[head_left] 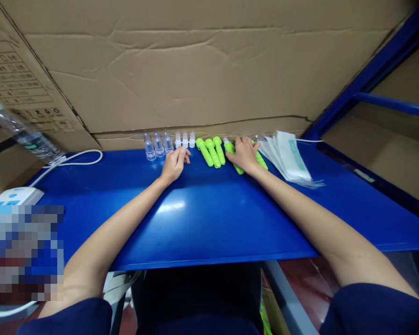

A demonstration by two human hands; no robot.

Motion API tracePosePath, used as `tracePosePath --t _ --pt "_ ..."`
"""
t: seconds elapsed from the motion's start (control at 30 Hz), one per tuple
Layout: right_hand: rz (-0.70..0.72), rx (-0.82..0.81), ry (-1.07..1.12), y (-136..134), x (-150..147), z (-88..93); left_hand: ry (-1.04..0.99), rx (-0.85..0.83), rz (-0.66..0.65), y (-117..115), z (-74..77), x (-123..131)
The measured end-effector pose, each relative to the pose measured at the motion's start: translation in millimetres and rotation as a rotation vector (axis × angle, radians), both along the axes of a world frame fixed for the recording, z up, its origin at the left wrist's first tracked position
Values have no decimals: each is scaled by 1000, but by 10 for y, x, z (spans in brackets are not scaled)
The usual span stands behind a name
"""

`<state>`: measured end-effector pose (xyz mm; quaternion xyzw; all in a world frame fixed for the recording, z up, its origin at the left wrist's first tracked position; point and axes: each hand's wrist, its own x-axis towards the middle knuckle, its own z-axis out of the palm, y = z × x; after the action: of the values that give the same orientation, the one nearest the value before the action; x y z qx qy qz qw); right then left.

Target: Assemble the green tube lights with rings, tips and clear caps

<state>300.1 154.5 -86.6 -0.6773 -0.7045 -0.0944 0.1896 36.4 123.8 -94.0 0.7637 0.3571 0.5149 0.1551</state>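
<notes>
My left hand (175,164) rests on the blue table (195,218), its fingers curled in and nothing visible in them. Just behind it stand several small white pieces with clear tips (185,140) and a few clear plastic tubes with narrow tops (158,145). My right hand (245,154) lies spread over bright green ribbed plastic tubes (238,168), with the thumb against the left one. That one has a pale clear tip at its top. To its left lie more green torch-shaped pieces with round heads (211,151). My right hand partly hides the tubes beneath it.
Flat clear plastic bags with a green print (289,156) lie right of my right hand. A water bottle (31,137), a white cable (91,151) and a power strip (21,195) are at the left. Cardboard (178,70) walls the back; a blue frame (359,65) edges the right.
</notes>
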Motion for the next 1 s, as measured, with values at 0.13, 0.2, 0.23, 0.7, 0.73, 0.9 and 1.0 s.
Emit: tracePosePath --t 0.13,0.2,0.23,0.7,0.73,0.9,1.0 --pt "0 54 29 11 22 -3 4 2 7 11 -10 0" --pt "28 86 39 13 32 0 4 3 6 17 -15 -2" --pt "49 98 42 11 34 5 4 3 5 19 -16 -3" --pt "95 36 -110 -98 -65 130 19 -7 4 4 -6 -1" --pt "100 41 -126 -105 -70 130 21 -6 7 3 -7 -1" --pt "158 91 -176 -137 -109 115 11 -11 -2 1 -6 0" --pt "190 87 -185 -143 -141 93 9 -13 -4 3 -5 2"
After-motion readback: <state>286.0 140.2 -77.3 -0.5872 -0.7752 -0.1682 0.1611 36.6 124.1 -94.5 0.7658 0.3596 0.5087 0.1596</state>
